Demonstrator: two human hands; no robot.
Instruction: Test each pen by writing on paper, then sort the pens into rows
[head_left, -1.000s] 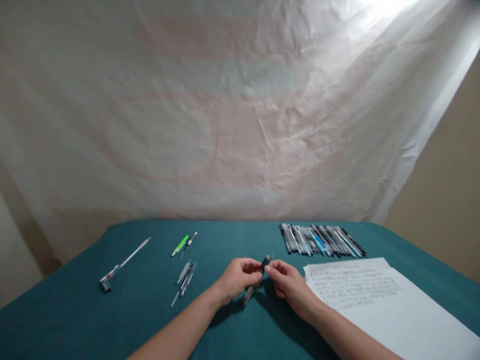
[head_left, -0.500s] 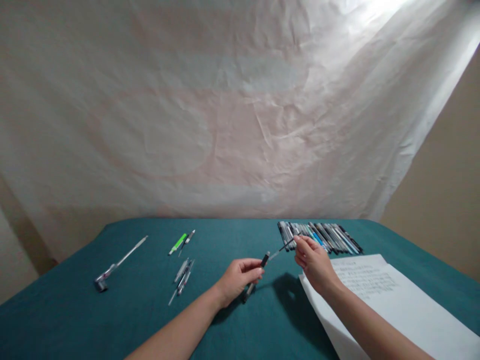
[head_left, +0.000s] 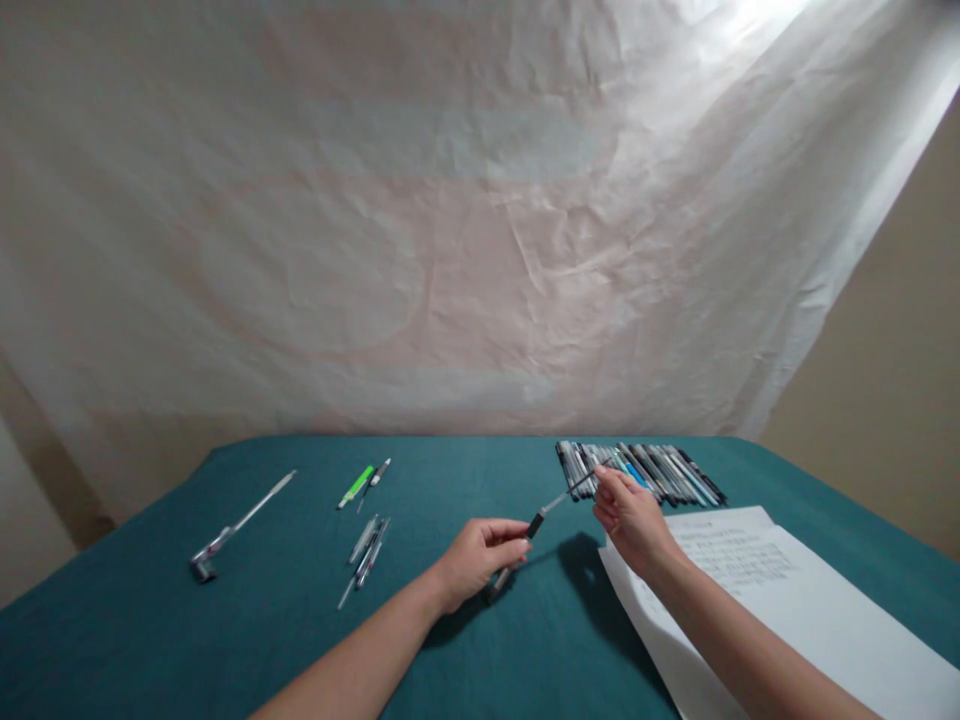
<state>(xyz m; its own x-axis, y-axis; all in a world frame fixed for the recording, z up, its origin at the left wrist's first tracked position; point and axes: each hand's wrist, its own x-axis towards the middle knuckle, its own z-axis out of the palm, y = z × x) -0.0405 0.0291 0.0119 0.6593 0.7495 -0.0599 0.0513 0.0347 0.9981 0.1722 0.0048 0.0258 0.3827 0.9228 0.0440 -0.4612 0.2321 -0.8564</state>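
My left hand [head_left: 480,558] is closed around a dark pen barrel [head_left: 516,552] that slants up to the right above the teal table [head_left: 262,640]. My right hand [head_left: 630,515] pinches the end of a thin refill [head_left: 566,494] whose other end sits at the barrel's mouth. The two hands are apart, joined only by the refill. Just behind my right hand lies a row of several pens [head_left: 645,470].
A white sheet of paper with printed text [head_left: 787,600] lies at the right under my right forearm. Left of centre lie a few pen parts [head_left: 365,555], a green pen [head_left: 358,486] and a long clear tube with a metal end [head_left: 236,528]. A creased white cloth hangs behind.
My hands were together on the pen; my right hand has moved up and right, drawing the thin refill out of the barrel. My left hand has stayed in place.
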